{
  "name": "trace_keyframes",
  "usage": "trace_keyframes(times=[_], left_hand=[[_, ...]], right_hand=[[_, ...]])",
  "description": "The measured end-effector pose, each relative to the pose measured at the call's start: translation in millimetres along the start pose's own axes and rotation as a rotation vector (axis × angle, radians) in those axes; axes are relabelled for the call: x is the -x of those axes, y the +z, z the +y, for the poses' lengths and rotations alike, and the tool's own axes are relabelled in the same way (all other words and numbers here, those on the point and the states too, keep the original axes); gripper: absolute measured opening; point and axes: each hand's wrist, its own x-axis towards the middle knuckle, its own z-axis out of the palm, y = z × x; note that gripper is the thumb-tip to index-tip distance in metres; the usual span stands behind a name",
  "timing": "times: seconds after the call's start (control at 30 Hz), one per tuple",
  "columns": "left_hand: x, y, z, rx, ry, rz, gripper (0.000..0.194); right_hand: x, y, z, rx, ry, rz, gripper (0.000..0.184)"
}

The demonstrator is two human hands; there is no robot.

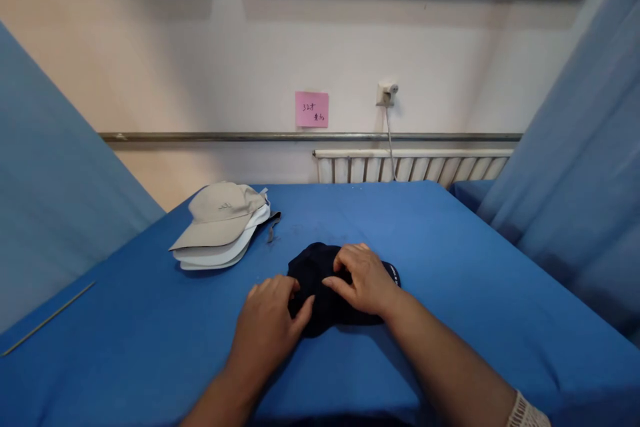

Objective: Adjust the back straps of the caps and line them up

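A dark navy baseball cap [320,300] lies on the blue-covered table in front of me, its brim with pale lettering pointing right. My left hand [267,320] grips the cap's left side, thumb on the near part and fingertips curled at the edge. From the right, my right hand [365,280] is bent over the crown near the brim, with thumb and fingers closing on the fabric. Part of the cap is hidden beneath this hand. Further back on the left sits a stack of caps, a beige cap [220,210] on top of white caps [220,257].
Blue cloth covers the table [450,260]. A thin stick [47,319] lies along its left side. Behind are a radiator [415,167], a plugged socket [386,95] with a cord, and a pink note [311,110]. Blue curtains [45,187] hang at both sides.
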Motion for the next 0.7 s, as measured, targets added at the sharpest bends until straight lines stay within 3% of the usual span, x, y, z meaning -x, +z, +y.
trace_keyframes(times=[0.13,0.33,0.6,0.7], left_hand=[[2,1.3,6,-0.079,-0.008,-0.060,0.015],[2,-4.4,2,0.149,-0.056,-0.060,0.022],[-8,-13.4,-18,0.263,-0.059,-0.006,0.027],[-12,-12.7,-31,0.249,-0.085,-0.034,0.026]], right_hand=[[2,-2,-5,0.026,-0.033,-0.035,0.025],[-1,2,-1,0.062,-0.036,-0.038,0.019],[-1,-1,0,-0.144,-0.013,0.161,0.021],[-2,2,14,-0.174,0.088,0.266,0.020]])
